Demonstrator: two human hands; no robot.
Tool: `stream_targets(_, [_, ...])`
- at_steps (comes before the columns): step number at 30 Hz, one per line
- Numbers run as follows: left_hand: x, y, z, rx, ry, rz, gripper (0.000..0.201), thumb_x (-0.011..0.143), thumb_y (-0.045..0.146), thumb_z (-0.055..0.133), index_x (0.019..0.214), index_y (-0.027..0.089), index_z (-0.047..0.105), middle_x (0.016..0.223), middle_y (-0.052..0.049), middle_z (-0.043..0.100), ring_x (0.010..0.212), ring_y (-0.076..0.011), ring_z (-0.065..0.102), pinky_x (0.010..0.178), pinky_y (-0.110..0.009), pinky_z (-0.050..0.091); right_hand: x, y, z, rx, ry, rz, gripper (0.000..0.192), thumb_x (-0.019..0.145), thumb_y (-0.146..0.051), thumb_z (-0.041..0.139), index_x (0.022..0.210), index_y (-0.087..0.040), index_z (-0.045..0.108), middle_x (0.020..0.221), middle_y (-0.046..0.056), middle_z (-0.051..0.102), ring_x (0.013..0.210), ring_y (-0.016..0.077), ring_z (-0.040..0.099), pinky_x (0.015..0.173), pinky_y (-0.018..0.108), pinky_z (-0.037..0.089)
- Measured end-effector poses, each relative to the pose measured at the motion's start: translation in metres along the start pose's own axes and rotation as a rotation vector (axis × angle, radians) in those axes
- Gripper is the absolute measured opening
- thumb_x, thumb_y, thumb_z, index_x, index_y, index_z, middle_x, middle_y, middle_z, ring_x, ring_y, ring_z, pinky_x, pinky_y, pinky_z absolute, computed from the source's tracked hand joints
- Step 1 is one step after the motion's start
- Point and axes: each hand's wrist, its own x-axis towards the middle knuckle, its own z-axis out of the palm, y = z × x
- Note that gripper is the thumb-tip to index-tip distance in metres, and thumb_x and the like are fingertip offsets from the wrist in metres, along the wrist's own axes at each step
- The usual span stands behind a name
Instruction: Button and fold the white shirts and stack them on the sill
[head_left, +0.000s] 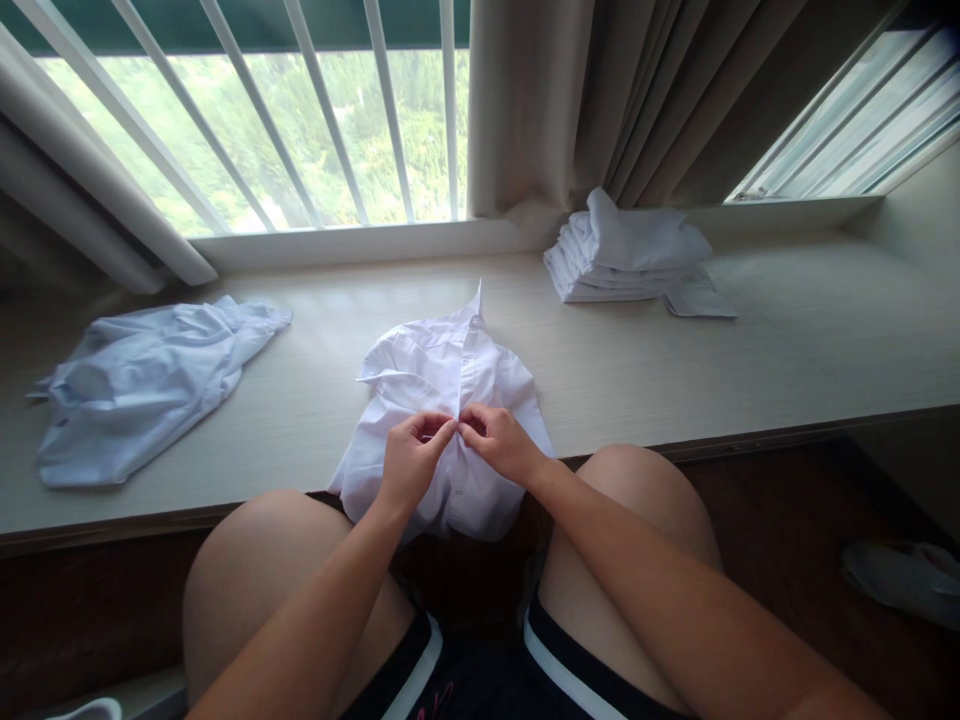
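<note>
Hands, left hand (411, 458) and right hand (499, 440), are pinching the white shirt (450, 380) placket mid-front, lower buttons remaining, folded stack (626, 255) waiting at one o'clock, crumpled shirt (142, 385) at nine.

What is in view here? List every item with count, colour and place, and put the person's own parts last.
white shirt: 1, white, middle of the ledge, lower part hanging over the front edge
crumpled shirt: 1, pale blue, left on the ledge
folded stack: 1 pile, white, back right on the ledge
ledge: 1, pale wood, under the window
curtains: beige, centre, plus one at far left
window bars: several, white, upper left
left hand: pinching the white shirt's front placket
right hand: pinching the same placket, fingertips meeting the left
knees: 2, bare, below the ledge
</note>
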Motion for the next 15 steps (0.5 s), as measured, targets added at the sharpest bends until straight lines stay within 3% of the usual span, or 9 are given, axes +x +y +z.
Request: stream_targets(15, [0.0012, -0.0050, 0.0012, 0.008, 0.008, -0.018, 0.027, 0.082, 0.043, 0.075, 0.085, 0.016, 0.076, 0.080, -0.005, 0.074, 0.075, -0.0186, 0.065, 0.072, -0.030, 0.049, -0.0013, 0.0010, 0.0035, -0.078, 0.017, -0.003, 0.012, 0.090, -0.023, 0.060, 0.079, -0.020, 0.059, 0.070, -0.002, 0.060, 0.065, 0.0133, 0.055, 0.064, 0.025, 0.037])
